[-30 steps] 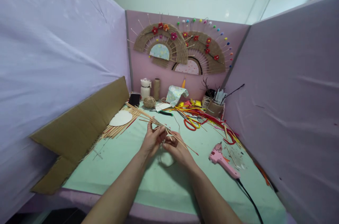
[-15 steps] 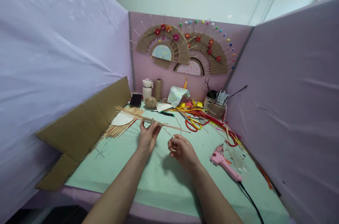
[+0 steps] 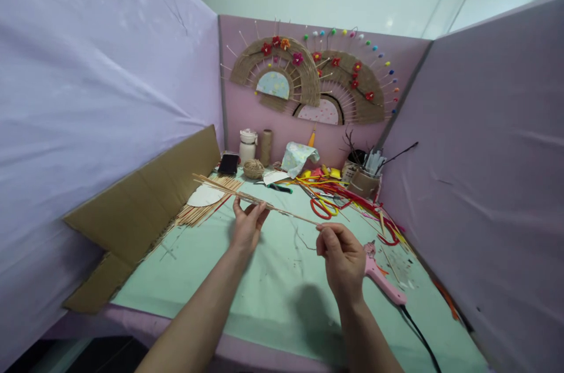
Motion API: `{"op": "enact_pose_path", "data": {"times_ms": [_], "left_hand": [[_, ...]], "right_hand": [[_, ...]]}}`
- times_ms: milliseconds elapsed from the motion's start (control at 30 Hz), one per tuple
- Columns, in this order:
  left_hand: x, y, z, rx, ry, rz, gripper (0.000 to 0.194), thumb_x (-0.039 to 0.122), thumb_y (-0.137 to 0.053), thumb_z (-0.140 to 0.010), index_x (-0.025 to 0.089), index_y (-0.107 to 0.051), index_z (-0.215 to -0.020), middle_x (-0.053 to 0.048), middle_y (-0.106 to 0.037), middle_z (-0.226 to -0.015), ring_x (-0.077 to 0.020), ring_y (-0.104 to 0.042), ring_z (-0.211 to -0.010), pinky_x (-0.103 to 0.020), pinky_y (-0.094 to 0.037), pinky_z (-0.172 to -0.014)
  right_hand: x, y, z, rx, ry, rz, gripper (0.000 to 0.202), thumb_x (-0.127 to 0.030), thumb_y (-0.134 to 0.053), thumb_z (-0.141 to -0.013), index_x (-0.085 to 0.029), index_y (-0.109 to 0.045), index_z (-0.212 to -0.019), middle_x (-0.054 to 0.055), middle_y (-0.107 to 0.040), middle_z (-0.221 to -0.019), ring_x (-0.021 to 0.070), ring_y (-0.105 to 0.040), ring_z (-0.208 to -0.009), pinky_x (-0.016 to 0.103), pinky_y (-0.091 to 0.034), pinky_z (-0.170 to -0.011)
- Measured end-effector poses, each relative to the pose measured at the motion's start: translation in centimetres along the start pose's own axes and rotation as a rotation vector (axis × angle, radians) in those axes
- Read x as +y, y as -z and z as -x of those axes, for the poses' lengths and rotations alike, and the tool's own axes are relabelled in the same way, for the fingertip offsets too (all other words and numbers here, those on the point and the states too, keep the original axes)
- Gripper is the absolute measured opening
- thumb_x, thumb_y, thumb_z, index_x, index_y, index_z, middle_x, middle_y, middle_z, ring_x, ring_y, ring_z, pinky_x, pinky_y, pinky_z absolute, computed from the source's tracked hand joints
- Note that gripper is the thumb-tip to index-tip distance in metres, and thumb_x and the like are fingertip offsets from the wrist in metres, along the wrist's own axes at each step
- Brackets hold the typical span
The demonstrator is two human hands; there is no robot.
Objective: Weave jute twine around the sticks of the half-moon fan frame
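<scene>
My left hand (image 3: 247, 226) pinches a bundle of thin wooden sticks (image 3: 220, 187) wound with twine near its middle. The bundle reaches out to the left of the fingers, and a thin length stretches right toward my other hand. Above the table on the right, my right hand (image 3: 342, 252) is closed in a pinch on the twine. A loose tail of twine (image 3: 305, 242) trails left from its fingers. Stick and twine overlap along the stretch between the hands, so I cannot tell them fully apart.
More sticks (image 3: 198, 214) and a white half-round piece (image 3: 205, 195) lie at left. A pink glue gun (image 3: 385, 284) rests by my right forearm. Behind are scissors (image 3: 324, 207), pliers (image 3: 279, 188), a twine ball (image 3: 253, 169) and pipe cleaners (image 3: 352, 197). A cardboard sheet (image 3: 145, 202) leans left.
My right hand has moved right, away from my left hand, with the twine drawn out straighter. My left hand keeps its hold on the sticks, which have turned slightly.
</scene>
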State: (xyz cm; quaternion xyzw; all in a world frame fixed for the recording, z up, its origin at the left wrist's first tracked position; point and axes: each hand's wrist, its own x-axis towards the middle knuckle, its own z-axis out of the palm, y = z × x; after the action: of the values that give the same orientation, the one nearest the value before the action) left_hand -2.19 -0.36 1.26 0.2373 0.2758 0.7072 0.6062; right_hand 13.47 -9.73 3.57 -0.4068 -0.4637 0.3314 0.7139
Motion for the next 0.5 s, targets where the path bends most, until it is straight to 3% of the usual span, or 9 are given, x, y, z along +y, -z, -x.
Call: {"op": "enact_pose_path", "data": {"times_ms": [133, 300, 433, 500], "left_hand": [[0.0, -0.1, 0.2, -0.024, -0.015, -0.059, 0.075, 0.008, -0.073, -0.064, 0.033, -0.032, -0.122, 0.004, -0.060, -0.082, -0.0094, -0.062, -0.077, -0.032, -0.049, -0.085], [0.0, -0.1, 0.2, -0.010, -0.029, -0.032, 0.073, 0.008, -0.072, -0.065, 0.034, -0.033, -0.121, 0.005, -0.061, -0.082, -0.0093, -0.063, -0.077, -0.031, -0.049, -0.086], [0.1, -0.1, -0.1, 0.030, -0.018, 0.020, 0.071, 0.007, -0.072, -0.066, 0.034, -0.032, -0.118, 0.005, -0.062, -0.082, -0.0092, -0.064, -0.076, -0.032, -0.048, -0.087], [0.1, 0.0, -0.3, 0.044, -0.007, 0.041, 0.068, 0.007, -0.072, -0.066, 0.032, -0.033, -0.115, 0.005, -0.063, -0.082, -0.0090, -0.064, -0.076, -0.032, -0.049, -0.086]], "right_hand": [[-0.8, 0.3, -1.1, 0.128, 0.044, 0.149, 0.024, -0.039, -0.058, -0.081, -0.016, -0.061, -0.080, -0.004, -0.044, -0.050, 0.0087, -0.038, -0.047, 0.022, -0.027, -0.044], [0.3, 1.2, -2.0, 0.244, 0.025, 0.204, 0.025, -0.040, -0.058, -0.079, -0.016, -0.059, -0.074, -0.005, -0.040, -0.050, 0.0085, -0.034, -0.046, 0.022, -0.027, -0.044], [0.8, 1.8, -0.8, 0.190, 0.055, 0.295, 0.022, -0.036, -0.056, -0.079, -0.017, -0.055, -0.068, -0.004, -0.041, -0.051, 0.0098, -0.036, -0.048, 0.023, -0.029, -0.046], [0.9, 2.0, -0.2, 0.096, 0.068, 0.364, 0.022, -0.035, -0.053, -0.080, -0.018, -0.053, -0.065, -0.004, -0.041, -0.052, 0.0102, -0.036, -0.049, 0.023, -0.030, -0.047]]}}
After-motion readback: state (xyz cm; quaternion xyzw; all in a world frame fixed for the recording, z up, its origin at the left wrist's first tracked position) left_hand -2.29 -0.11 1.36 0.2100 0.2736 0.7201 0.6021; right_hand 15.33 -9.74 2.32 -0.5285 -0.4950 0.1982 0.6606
